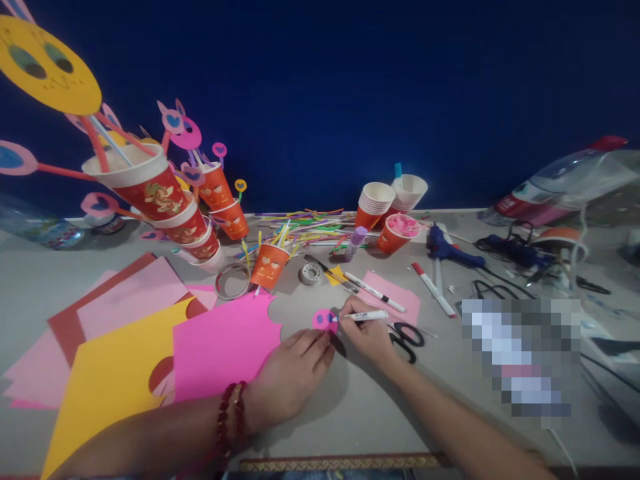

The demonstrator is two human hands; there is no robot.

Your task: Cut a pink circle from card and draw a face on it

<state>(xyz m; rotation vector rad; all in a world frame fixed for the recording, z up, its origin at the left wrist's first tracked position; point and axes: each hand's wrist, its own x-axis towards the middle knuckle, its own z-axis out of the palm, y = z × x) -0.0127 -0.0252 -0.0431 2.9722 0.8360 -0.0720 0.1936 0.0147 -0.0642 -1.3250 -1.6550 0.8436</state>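
Note:
A small pink paper circle [325, 321] with blue spots lies on the table in front of me. My left hand [295, 370] rests flat, its fingers stretched out with the tips at the circle's lower edge. In my right hand [364, 333] a white acrylic marker [373, 315] is pinched, its tip touching a blue spot on the circle's right part. Black-handled scissors [407, 339] lie beside that hand, their blades hidden under it. To the left of my left hand is a bright pink sheet [225, 347] with rounded cuts along its edge.
Yellow paper [110, 367] and other sheets spread left. Decorated stacked cups [155, 193] lean behind them. Pipe cleaners [305, 227], a tape roll [311, 273] and a cup of pink scraps [399, 233] sit farther back. A blue glue gun [453, 248] and bottle [555, 183] are right.

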